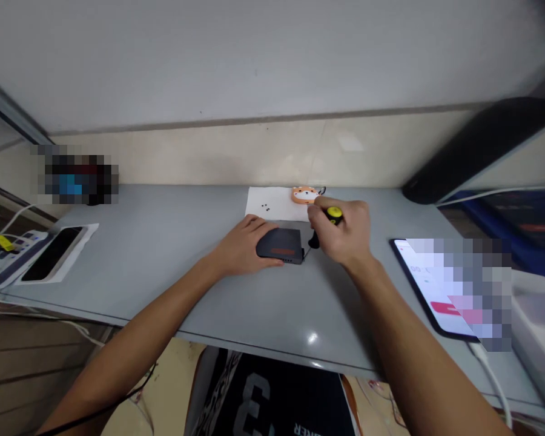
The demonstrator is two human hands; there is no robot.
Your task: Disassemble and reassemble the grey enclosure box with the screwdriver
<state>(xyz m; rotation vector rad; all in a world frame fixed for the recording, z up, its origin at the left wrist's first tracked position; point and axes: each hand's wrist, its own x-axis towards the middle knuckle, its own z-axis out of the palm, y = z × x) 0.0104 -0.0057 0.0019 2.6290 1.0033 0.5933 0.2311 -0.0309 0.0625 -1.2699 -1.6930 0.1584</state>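
Note:
A flat dark grey box-shaped device (284, 239) with an orange-brown marking lies on the grey table. My left hand (249, 243) grips its left end, thumb along the near edge and fingers over the far side. In my right hand (345, 227) is a screwdriver (334, 214) with a black and yellow handle, held tilted. Its thin shaft reaches down to the device's right edge, near a small black part at the corner. Whether the tip sits in a screw is too small to tell.
Behind the device, a white paper sheet (267, 197) bears several tiny dark pieces and an orange animal-face case (304, 194). A lit tablet (427, 284) with a white cable lies at right. At left rests a black phone (52, 254) beside cables; a black cylinder (463, 151) leans back right.

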